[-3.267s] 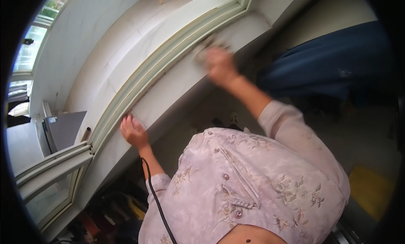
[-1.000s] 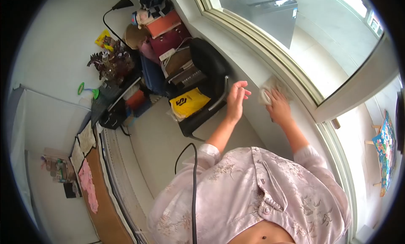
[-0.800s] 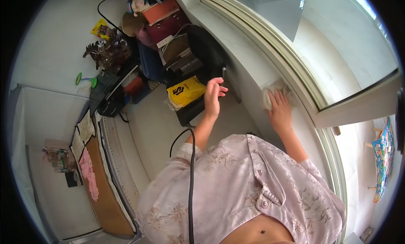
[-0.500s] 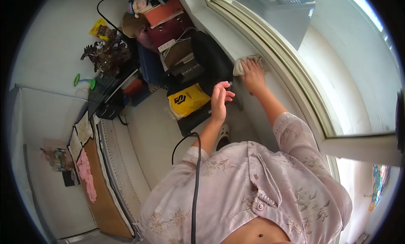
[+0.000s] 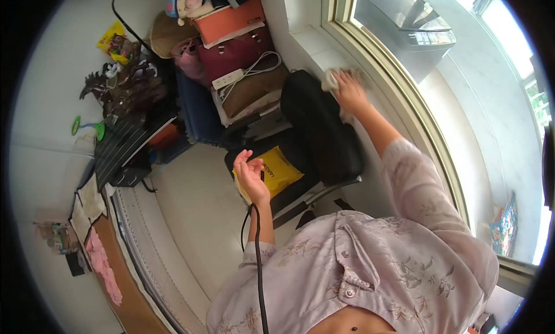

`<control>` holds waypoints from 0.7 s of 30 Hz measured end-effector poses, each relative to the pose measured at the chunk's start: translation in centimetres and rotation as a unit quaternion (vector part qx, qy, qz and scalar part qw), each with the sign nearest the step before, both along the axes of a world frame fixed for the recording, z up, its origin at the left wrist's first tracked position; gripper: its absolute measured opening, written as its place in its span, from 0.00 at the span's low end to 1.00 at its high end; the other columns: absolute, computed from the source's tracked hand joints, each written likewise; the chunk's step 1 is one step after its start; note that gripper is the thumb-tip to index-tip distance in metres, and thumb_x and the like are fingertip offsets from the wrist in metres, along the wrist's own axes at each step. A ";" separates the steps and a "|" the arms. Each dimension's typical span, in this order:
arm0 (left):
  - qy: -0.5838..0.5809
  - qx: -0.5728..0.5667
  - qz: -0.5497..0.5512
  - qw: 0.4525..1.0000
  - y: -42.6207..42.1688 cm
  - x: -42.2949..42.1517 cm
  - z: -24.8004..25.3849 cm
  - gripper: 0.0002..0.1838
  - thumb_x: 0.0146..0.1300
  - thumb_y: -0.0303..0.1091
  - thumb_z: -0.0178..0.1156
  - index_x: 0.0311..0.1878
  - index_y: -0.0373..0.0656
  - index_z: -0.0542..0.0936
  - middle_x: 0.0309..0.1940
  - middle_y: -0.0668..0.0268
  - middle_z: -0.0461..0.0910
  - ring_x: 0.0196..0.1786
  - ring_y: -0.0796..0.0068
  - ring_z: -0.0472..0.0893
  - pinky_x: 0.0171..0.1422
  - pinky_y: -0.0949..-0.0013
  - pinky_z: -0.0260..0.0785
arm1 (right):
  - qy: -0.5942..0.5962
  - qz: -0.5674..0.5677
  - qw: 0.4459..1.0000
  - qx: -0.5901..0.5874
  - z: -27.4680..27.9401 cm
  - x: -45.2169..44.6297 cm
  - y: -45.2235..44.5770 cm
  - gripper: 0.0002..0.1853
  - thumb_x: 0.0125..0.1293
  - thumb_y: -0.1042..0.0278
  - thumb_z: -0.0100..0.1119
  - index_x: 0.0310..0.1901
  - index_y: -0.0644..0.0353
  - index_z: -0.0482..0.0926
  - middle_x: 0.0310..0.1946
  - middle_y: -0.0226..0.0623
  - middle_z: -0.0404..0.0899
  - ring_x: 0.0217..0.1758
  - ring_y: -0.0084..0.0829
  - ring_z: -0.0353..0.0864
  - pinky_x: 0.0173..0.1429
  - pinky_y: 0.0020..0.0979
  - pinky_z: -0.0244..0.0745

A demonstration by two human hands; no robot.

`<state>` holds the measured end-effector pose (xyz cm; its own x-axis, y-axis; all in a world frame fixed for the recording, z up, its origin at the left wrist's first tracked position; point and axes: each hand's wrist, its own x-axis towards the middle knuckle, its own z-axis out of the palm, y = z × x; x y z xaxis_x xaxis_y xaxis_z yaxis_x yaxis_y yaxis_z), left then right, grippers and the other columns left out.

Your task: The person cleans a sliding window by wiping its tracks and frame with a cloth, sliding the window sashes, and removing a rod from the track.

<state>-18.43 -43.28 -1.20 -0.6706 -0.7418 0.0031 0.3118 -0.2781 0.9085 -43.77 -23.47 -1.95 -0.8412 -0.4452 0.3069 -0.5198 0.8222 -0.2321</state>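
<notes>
The right hand [image 5: 349, 92] lays its fingers over a pale cloth [image 5: 331, 80] on the window sill [image 5: 315, 47], near the back of the black chair [image 5: 321, 129], though whether they pinch it I cannot tell. The left hand [image 5: 252, 177], fingers parted and loosely curled, holds nothing before the yellow bag [image 5: 284, 171]. Wiping seems under way, not finished: a stretch of sill lies between cloth and far wall [image 5: 300, 7].

Head-worn view from close above the shirt [image 5: 306, 270], forward and down
</notes>
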 end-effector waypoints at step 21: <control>-0.004 0.089 -0.082 0.993 -2.8 -9.3 -2.2 0.19 0.61 0.43 0.45 0.49 0.41 0.68 0.44 0.64 0.69 0.39 0.75 0.71 0.44 0.73 0.61 | -0.397 0.014 0.896 -0.197 6.1 -9.4 -12.7 0.21 0.57 0.60 0.47 0.52 0.57 0.68 0.40 0.42 0.75 0.38 0.33 0.76 0.43 0.35 0.71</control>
